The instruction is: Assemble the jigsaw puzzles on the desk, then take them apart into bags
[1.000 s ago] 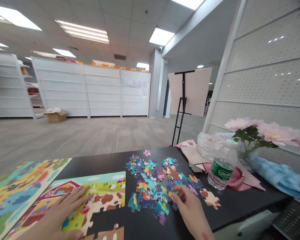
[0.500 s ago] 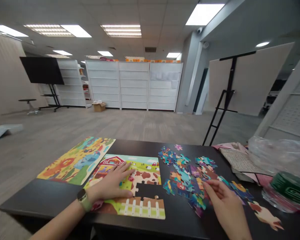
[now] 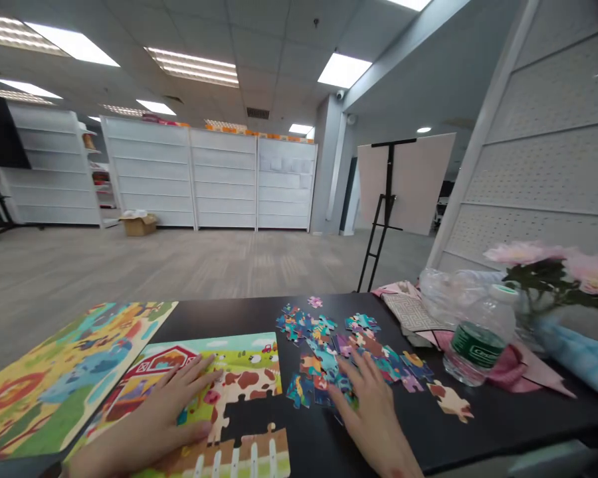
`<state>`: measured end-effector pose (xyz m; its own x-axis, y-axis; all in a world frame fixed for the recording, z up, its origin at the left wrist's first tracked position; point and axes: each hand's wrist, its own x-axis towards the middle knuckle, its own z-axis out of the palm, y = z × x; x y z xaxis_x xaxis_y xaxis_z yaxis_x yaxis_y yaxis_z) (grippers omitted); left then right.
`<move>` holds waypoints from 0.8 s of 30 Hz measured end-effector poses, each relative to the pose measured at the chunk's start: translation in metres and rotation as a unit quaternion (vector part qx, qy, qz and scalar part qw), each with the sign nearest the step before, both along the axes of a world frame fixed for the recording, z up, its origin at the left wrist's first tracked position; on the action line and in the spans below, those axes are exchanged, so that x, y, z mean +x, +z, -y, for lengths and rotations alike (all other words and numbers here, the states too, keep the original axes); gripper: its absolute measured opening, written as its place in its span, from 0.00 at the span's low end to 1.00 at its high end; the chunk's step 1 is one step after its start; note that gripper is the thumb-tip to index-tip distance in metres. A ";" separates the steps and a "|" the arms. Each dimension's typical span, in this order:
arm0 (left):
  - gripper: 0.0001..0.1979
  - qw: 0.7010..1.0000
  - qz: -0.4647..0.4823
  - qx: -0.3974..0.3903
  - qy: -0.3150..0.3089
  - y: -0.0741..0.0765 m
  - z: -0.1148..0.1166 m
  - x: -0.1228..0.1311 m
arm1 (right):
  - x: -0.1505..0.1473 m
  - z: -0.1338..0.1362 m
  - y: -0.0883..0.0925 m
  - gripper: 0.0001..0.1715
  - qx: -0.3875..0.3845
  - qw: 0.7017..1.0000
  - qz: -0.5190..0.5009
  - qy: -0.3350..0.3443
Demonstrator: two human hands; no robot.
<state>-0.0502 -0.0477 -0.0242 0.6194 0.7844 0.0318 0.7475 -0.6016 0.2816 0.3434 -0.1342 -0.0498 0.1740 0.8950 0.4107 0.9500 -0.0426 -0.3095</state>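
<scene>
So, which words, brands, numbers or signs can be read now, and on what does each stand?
None can be read in full.
Green label on the plastic bottle: white lettering, perhaps starting with "C", too blurred to quote.
Pale sheets on the far white panel: too faint to tell any text.

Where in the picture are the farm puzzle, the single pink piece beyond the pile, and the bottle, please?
Farm puzzle (image 3: 249, 380): head view, on its printed brown-spotted area.
Pink piece (image 3: 315, 302): head view, on its middle.
Bottle (image 3: 477, 344): head view, on its green label.
</scene>
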 end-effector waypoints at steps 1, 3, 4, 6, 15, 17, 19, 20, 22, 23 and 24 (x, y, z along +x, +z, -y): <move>0.33 1.000 0.000 -0.002 0.002 0.001 -0.001 0.001 | -0.006 0.000 -0.001 0.27 -0.025 0.999 -0.004 0.030; 0.31 1.000 -0.009 -0.010 0.014 0.005 -0.001 0.004 | -0.010 0.000 -0.002 0.24 -0.052 0.997 -0.014 0.052; 0.31 0.999 -0.018 -0.014 0.022 0.007 -0.001 0.007 | -0.009 -0.001 -0.002 0.22 -0.052 0.998 -0.018 0.043; 0.31 0.999 -0.035 -0.020 0.033 0.010 -0.002 0.011 | 0.000 -0.002 -0.002 0.19 -0.038 0.999 -0.032 0.015; 0.30 0.999 -0.007 0.045 0.014 -0.019 -0.014 0.000 | 0.023 0.005 0.005 0.15 0.011 0.997 -0.060 -0.038; 0.30 0.998 -0.010 0.055 0.015 -0.025 -0.016 -0.003 | 0.016 0.005 0.004 0.19 0.018 0.998 -0.054 -0.025; 0.29 0.998 -0.010 0.061 0.018 -0.026 -0.016 -0.003 | 0.008 0.005 0.003 0.21 0.018 0.998 -0.056 0.021; 0.29 0.998 -0.010 0.061 0.017 -0.024 -0.015 -0.002 | 0.005 0.005 0.002 0.19 0.017 0.997 -0.063 0.051; 0.30 0.998 -0.013 0.057 0.015 -0.017 -0.012 0.001 | -0.001 0.005 0.003 0.17 0.015 0.990 -0.085 0.108; 0.30 0.998 -0.019 0.052 0.016 -0.013 -0.010 0.003 | -0.004 0.005 0.004 0.17 0.015 0.986 -0.097 0.131; 0.30 0.998 -0.025 0.047 0.018 -0.009 -0.008 0.004 | -0.006 0.006 0.006 0.18 0.013 0.983 -0.109 0.149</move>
